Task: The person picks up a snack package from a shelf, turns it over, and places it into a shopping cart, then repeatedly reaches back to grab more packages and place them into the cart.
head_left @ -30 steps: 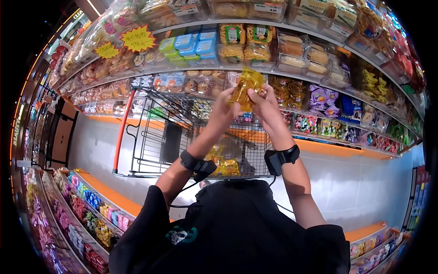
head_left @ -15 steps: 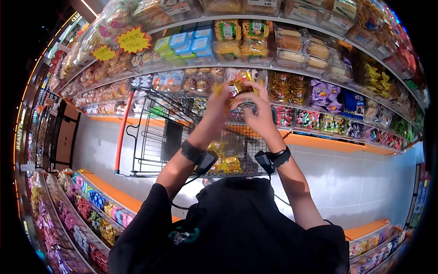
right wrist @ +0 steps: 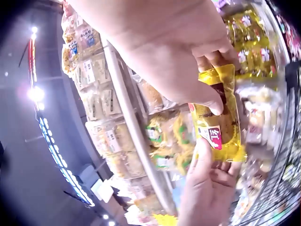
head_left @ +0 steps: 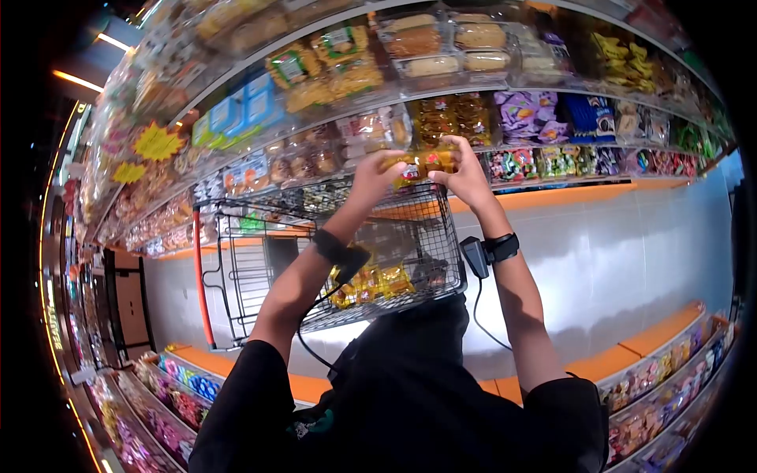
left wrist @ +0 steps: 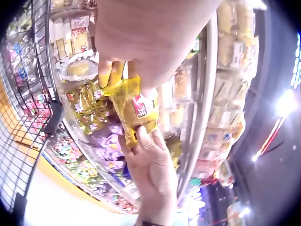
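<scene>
Both hands hold one yellow-wrapped snack packet (head_left: pixel 419 167) stretched sideways between them, above the far edge of the cart. The left hand (head_left: pixel 374 178) grips its left end and the right hand (head_left: pixel 465 175) its right end. In the left wrist view the packet (left wrist: pixel 134 106) shows a red and white label; the right hand (left wrist: pixel 153 165) has its thumb on the wrapper. The right wrist view shows the packet's (right wrist: pixel 218 115) dark contents through the film, with the left hand (right wrist: pixel 207 188) pinching the lower end. Several yellow packets (head_left: pixel 371 285) lie inside the wire cart (head_left: pixel 426 236).
Shelves of packaged breads (head_left: pixel 418 43) and wrapped sweets (head_left: pixel 528 118) curve across the far side. The cart's red handle (head_left: pixel 203 276) is at the left. Behind the person, low sweet racks (head_left: pixel 662 359) stand at both sides. Pale floor (head_left: pixel 615 252) extends to the right.
The packet was upright, then turned between the hands, and is now held lengthwise across them. The view has swung, so the shelves appear tilted and farther left.
</scene>
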Demonstrator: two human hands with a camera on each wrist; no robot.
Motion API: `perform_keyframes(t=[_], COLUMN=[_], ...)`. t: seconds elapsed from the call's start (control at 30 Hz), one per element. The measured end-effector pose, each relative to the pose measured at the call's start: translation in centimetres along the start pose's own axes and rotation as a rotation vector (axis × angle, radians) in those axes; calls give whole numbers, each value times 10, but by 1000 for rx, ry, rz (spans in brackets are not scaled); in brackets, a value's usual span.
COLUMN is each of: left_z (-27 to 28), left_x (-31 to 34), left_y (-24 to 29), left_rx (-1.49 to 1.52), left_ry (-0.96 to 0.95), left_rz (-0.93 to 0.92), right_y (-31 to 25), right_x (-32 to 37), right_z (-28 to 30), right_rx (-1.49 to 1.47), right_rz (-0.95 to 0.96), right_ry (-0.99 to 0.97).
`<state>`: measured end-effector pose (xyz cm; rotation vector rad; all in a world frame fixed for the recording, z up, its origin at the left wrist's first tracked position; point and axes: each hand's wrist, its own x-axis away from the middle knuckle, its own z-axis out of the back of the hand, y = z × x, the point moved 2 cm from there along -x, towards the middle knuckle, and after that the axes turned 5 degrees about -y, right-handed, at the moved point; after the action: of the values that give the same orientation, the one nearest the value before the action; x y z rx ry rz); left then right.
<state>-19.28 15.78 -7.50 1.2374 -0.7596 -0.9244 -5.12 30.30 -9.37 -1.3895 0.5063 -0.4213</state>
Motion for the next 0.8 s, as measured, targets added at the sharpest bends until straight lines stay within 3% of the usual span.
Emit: perform_keyframes(t=[0.03, 0.17, 0.33, 0.4, 0.43, 0.53, 0.57, 0.63, 0.8], left_z=[-12, -46, -79, -94, -100, -109, -110, -113, -120], left_x=[-12, -83, -166, -189, -199, -218, -222, -224, -226], left_y=[-5, -43, -87, -100, -104, -126, -136, -147, -155], left_rx=[-3, -494, -675, -666, -733, -890, -908, -944, -1076], left_ry=[0, -18, 13, -21, -17, 20, 1, -41, -69], left_rz=[66, -87, -132, -90, -140, -226, -171, -63, -162], right_y=[7, 39, 105, 136, 136, 154, 163, 164, 170], right_x=[-2, -31, -99, -119, -126, -139, -142, -141, -138], right_z=[13, 63, 113, 132, 135, 139, 137, 133, 132], right_rx=[100, 424, 716, 900, 948, 1395, 1457, 1480, 1520], right_rz=[-25, -75, -37, -93, -221, -1, -89, -82, -151], right_ry=[20, 73, -19, -121, -119, -85, -169, -213, -263])
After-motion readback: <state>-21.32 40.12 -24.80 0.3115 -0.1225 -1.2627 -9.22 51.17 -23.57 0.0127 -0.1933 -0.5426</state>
